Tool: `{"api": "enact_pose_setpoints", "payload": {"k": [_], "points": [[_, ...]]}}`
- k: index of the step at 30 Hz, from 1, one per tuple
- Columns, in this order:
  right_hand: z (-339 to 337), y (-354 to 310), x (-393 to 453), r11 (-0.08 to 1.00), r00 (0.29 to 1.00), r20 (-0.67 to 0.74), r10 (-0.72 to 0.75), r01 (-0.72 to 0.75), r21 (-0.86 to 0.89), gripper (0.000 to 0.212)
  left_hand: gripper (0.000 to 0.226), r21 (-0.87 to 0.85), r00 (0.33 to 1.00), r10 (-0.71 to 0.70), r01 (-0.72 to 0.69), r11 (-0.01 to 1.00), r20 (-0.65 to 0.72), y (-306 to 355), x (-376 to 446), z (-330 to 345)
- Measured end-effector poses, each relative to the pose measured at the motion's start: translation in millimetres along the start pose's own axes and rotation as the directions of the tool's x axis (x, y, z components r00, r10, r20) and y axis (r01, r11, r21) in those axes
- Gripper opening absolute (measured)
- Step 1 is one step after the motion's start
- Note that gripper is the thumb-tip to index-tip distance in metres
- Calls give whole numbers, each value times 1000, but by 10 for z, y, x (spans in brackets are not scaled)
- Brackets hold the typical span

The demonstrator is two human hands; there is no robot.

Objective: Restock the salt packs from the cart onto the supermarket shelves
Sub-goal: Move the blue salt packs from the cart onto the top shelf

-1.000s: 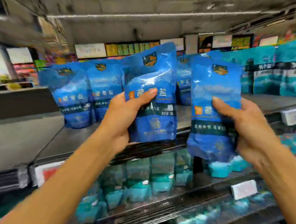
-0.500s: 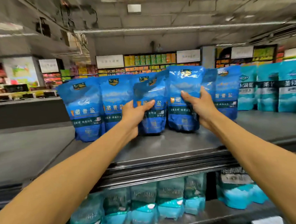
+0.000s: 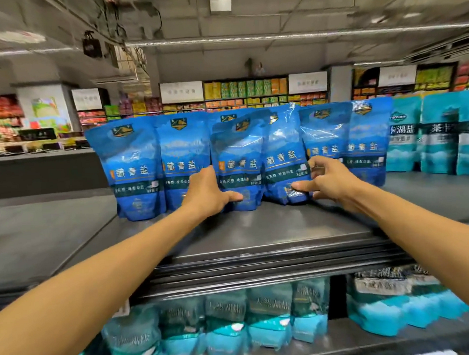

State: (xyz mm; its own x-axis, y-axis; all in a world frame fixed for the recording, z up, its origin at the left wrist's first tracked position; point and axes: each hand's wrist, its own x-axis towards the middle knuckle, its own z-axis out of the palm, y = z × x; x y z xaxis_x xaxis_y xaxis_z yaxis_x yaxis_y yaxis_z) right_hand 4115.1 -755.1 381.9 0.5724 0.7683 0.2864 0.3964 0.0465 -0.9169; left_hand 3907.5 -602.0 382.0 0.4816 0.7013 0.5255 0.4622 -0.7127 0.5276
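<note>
Several blue salt packs stand in a row on the dark top shelf [image 3: 258, 230]. My left hand [image 3: 205, 191] grips the lower left of one front pack [image 3: 239, 155], thumb across its face, fingers round its side. My right hand [image 3: 328, 179] holds the lower right of the neighbouring pack [image 3: 284, 149], which leans to the right; the thumb lies on the pack's bottom front and the curled fingers are at its edge. Both packs rest with their bases on the shelf. The cart is out of view.
Teal salt packs [image 3: 442, 137] fill the top shelf to the right of the blue row. More teal packs [image 3: 225, 323] crowd the shelf below. A lower grey surface [image 3: 39, 233] lies to the left. Store aisles stand far behind.
Both hands have carried their blue packs from in front of the shelf up and into the row. The packs now stand on the top shelf, and the hands have slid down to the packs' lower parts.
</note>
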Motion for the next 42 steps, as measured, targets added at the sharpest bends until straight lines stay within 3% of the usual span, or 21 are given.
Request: {"api": "enact_pose_setpoints", "payload": {"k": [7,12,16,20,23,26,32,35,38,42], "points": [[-37,46,-49,982,998,-18,59,-55,183,50,60,62,999,-45,46,997,-10,-64,11,-7],[-107,41,-33,958,993,28,116,-119,261,49,78,250,986,139,-113,962,-88,-21,-161,1],[-196,57,-14,937,987,34,158,-160,309,46,64,489,909,379,-254,834,-174,80,-248,-27],[-276,98,-25,901,983,53,176,-183,393,41,29,585,779,626,-516,625,19,173,-240,-12],[-291,92,-24,885,983,84,165,-185,428,40,36,592,659,728,-668,450,191,313,-212,103],[-275,69,-20,875,986,101,130,-162,456,31,53,551,635,735,-711,437,236,499,-152,281],[-326,51,-67,874,985,142,96,-152,462,21,69,264,748,654,-657,706,113,667,-21,521],[-373,57,-64,872,985,161,58,-129,472,20,73,63,791,611,-612,788,31,626,16,602],[-420,48,-73,880,976,219,4,-107,464,21,71,-158,813,582,-573,804,11,630,4,692],[-465,63,-40,856,965,260,-28,-111,505,17,69,-443,872,487,-419,793,45,631,27,735]]}}
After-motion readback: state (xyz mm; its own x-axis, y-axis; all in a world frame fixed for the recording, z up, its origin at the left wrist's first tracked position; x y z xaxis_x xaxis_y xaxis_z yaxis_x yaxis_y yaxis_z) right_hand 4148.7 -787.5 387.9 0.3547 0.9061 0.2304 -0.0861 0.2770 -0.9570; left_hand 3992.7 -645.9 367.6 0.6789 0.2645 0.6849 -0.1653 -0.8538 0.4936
